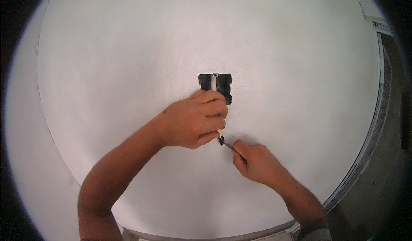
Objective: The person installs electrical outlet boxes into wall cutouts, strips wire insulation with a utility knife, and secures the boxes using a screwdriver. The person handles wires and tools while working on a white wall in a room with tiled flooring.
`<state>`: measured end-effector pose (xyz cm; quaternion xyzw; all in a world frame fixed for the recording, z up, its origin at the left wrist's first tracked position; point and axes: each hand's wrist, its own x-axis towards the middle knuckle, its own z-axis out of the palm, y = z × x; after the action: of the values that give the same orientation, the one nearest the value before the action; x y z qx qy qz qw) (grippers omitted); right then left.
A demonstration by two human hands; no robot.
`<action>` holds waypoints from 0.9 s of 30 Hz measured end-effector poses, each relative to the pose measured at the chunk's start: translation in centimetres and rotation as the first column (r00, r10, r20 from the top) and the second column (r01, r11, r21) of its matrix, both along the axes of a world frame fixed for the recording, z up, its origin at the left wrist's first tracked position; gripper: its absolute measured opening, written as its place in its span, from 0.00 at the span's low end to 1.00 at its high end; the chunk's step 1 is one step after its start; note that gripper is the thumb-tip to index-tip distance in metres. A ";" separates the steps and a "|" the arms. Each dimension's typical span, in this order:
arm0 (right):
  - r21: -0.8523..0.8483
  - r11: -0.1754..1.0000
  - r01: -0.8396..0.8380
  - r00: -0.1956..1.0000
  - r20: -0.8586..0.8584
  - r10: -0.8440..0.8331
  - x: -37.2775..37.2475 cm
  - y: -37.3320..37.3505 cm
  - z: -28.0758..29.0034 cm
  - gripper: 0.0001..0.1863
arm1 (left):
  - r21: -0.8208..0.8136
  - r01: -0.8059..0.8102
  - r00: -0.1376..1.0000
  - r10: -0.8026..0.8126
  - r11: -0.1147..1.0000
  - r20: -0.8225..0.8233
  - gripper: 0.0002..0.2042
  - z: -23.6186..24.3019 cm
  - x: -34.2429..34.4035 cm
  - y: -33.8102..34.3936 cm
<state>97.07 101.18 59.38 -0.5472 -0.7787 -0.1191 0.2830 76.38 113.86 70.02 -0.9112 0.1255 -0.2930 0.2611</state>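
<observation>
In front of me a black wall box (224,86) is set into a white wall (128,47). A white cable (214,83) comes out of the box's top and hangs down over it. My left hand (195,118) is closed around this cable and covers the lower part of the box. Below that hand the cable's end shows, with a black piece (221,140) at its tip. My right hand (255,159) is closed on a thin dark tool (228,145), whose tip meets the black piece. Its handle is hidden in my fingers, so its exact kind cannot be seen.
The white wall fills most of the view around both hands. At the right runs a door or window frame (372,129) with a dark grey area beyond it. A pale ledge (206,236) crosses the bottom edge.
</observation>
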 end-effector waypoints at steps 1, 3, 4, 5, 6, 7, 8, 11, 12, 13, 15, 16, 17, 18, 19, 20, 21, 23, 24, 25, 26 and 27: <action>-0.051 0.999 0.018 0.999 0.052 -0.016 0.2 -0.3 0.1 0.05 | -0.015 -0.012 1.000 0.012 1.000 -0.006 0.13 0.2 -0.1 -0.1; -0.147 0.988 0.047 0.999 0.004 -0.047 0.6 -1.6 -0.3 0.07 | -0.044 -0.037 0.999 0.036 0.998 -0.018 0.14 0.3 -0.2 -0.5; -0.189 0.981 0.052 0.993 -0.095 -0.071 0.7 -2.4 -1.2 0.07 | -0.053 0.014 1.000 -0.013 0.998 0.023 0.14 0.3 0.1 -0.4; -0.239 0.970 0.036 0.979 -0.187 -0.082 0.6 -3.1 -2.1 0.09 | -0.070 0.052 0.997 -0.047 0.996 0.068 0.14 -0.1 0.0 -0.2; -0.256 0.967 0.004 0.925 -0.366 -0.101 0.4 -4.1 -2.5 0.10 | -0.084 0.090 0.990 -0.080 0.992 0.114 0.15 -0.5 -0.3 -0.2; -0.271 0.962 -0.030 0.840 -0.529 -0.123 0.4 -5.5 -2.8 0.11 | -0.085 0.067 0.960 -0.041 0.994 0.277 0.15 -1.4 -0.4 -0.6; -0.286 0.956 -0.064 0.720 -0.677 -0.154 0.5 -6.8 -3.2 0.12 | -0.094 0.052 0.905 -0.007 0.994 0.425 0.16 -2.9 -0.2 -1.5; -0.011 1.000 -0.018 0.624 -0.782 0.003 1.6 -7.7 -5.9 0.14 | -0.614 0.058 0.777 0.350 0.787 0.523 0.17 -7.3 1.4 -4.8; -0.009 0.999 -0.031 0.605 -0.796 0.012 1.4 -7.7 -6.0 0.14 | -0.810 0.073 0.746 0.507 0.582 0.431 0.18 -8.2 1.6 -5.7; -0.008 0.999 -0.042 0.590 -0.807 0.018 1.1 -7.6 -5.7 0.14 | -0.812 0.086 0.720 0.527 0.578 0.451 0.18 -8.5 2.0 -6.4; 0.035 0.999 -0.025 0.553 -0.832 0.043 1.0 -7.3 -5.3 0.13 | -0.816 0.129 0.684 0.546 0.563 0.484 0.18 -9.2 3.5 -7.5; 0.078 0.997 -0.006 0.532 -0.844 0.069 0.9 -6.5 -5.1 0.12 | -0.834 0.141 0.697 0.545 0.533 0.466 0.18 -9.2 4.3 -7.8; 0.120 0.993 0.013 0.512 -0.853 0.097 0.8 -6.0 -4.8 0.11 | -0.850 0.151 0.709 0.544 0.504 0.448 0.18 -9.0 5.0 -8.0; 0.133 0.991 0.006 0.509 -0.853 0.111 0.5 -5.5 -4.3 0.11 | -0.865 0.160 0.719 0.545 0.475 0.432 0.18 -8.9 5.4 -8.0; 0.145 0.989 -0.002 0.506 -0.853 0.126 0.2 -5.2 -3.6 0.11 | -0.885 0.189 0.733 0.539 0.426 0.416 0.17 -9.1 5.5 -7.8; 0.157 0.987 -0.011 0.501 -0.854 0.141 0.1 -4.7 -3.1 0.11 | -0.902 0.214 0.746 0.534 0.374 0.398 0.16 -9.4 5.6 -7.5; 0.146 0.989 -0.026 0.504 -0.852 0.139 0.0 -4.3 -2.5 0.11 | -0.917 0.237 0.759 0.528 0.321 0.381 0.15 -9.6 5.5 -7.5; 0.128 0.990 -0.060 0.507 -0.850 0.141 -0.3 -3.4 -1.3 0.11 | -0.910 0.361 0.786 0.459 0.203 0.414 0.14 -9.5 4.9 -7.7; 0.112 0.990 -0.084 0.490 -0.860 0.139 -0.4 -3.4 -0.6 0.12 | -0.898 0.417 0.796 0.423 0.138 0.434 0.13 -9.5 4.7 -7.8; 0.098 0.989 -0.111 0.474 -0.870 0.139 -0.7 -3.3 0.1 0.12 | -0.885 0.454 0.804 0.380 0.105 0.457 0.12 -9.5 4.3 -7.8; 0.083 0.987 -0.139 0.457 -0.879 0.138 -1.0 -3.3 0.6 0.12 | -0.870 0.488 0.809 0.337 0.069 0.481 0.11 -9.6 3.9 -7.7; 0.088 0.983 -0.162 0.458 -0.875 0.154 -1.3 -3.3 1.1 0.12 | -0.854 0.520 0.811 0.295 0.031 0.504 0.10 -9.8 3.6 -7.6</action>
<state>95.79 97.89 60.45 -0.4571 -0.5713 0.2078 0.6493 79.95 106.26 60.24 -0.6796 -0.1193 -0.5695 -0.4467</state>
